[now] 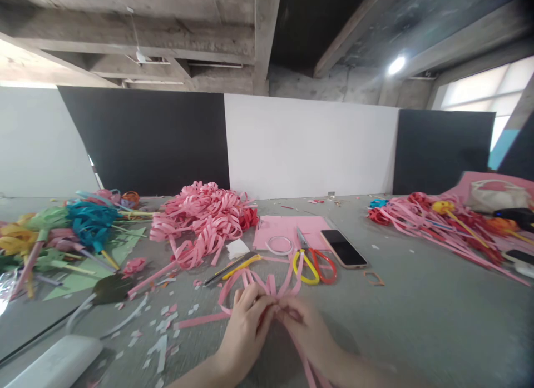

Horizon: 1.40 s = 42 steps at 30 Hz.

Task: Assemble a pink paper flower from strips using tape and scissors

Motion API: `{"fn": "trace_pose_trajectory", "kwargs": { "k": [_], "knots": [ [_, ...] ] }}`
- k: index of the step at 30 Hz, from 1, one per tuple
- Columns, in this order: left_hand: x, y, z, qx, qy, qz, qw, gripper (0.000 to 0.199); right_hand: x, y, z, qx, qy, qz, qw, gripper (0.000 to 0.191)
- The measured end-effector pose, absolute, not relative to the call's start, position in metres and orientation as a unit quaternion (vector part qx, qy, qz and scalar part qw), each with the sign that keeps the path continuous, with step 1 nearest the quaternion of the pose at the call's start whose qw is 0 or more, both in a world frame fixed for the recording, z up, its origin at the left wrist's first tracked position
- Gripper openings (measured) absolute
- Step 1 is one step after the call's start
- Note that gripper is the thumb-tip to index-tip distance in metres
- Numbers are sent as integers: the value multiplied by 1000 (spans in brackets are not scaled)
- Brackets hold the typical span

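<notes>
Both hands meet at the middle front of the grey table, pinching pink paper strips (272, 283) between them. My left hand (249, 317) is closed on the strips, its thumb and fingertips pressed together. Closed as well, my right hand (301, 320) grips the strips beside it and is slightly blurred. Loops of the strips fan out beyond the fingers; long ends hang toward me and one end lies off to the left. Just past the hands lie scissors (306, 260) with a yellow and a red handle. The exact pinch point is hidden by my fingers.
A pink sheet (271, 229) carries a white ring (279, 244); a phone (344, 248) lies right of it. A yellow-and-grey cutter (237, 267) sits left. Pink paper curls (204, 218) are heaped behind; paper flowers (92, 218) lie far left, more strips (413, 213) right. Paper scraps litter the left.
</notes>
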State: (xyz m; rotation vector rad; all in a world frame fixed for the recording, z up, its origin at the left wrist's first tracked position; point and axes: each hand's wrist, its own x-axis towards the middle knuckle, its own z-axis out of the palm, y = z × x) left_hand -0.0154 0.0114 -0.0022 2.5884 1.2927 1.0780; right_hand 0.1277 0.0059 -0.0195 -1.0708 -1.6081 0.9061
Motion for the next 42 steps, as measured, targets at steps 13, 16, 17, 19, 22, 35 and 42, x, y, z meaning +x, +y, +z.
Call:
{"fn": "trace_pose_trajectory", "kwargs": {
  "k": [13, 16, 17, 19, 22, 35, 42],
  "knots": [
    [-15, 12, -4, 844, 417, 337, 25, 21, 128, 7, -19, -451, -672, 349, 472, 22],
    [-16, 11, -4, 844, 417, 337, 24, 20, 128, 7, -18, -448, -674, 345, 475, 20],
    [-16, 11, -4, 844, 415, 338, 22, 20, 128, 7, -19, -448, -673, 344, 477, 20],
    [-15, 11, -3, 844, 412, 344, 16, 20, 128, 8, -20, -450, -672, 343, 478, 18],
    [-15, 11, -3, 844, 410, 347, 12, 20, 128, 9, -22, -448, -671, 348, 476, 16],
    [-16, 11, -4, 830, 420, 368, 22, 19, 129, 9, -20, -428, -667, 369, 486, 21],
    [-16, 10, -3, 828, 421, 370, 14, 18, 128, 8, -19, -426, -659, 378, 491, 23]
  ]
}}
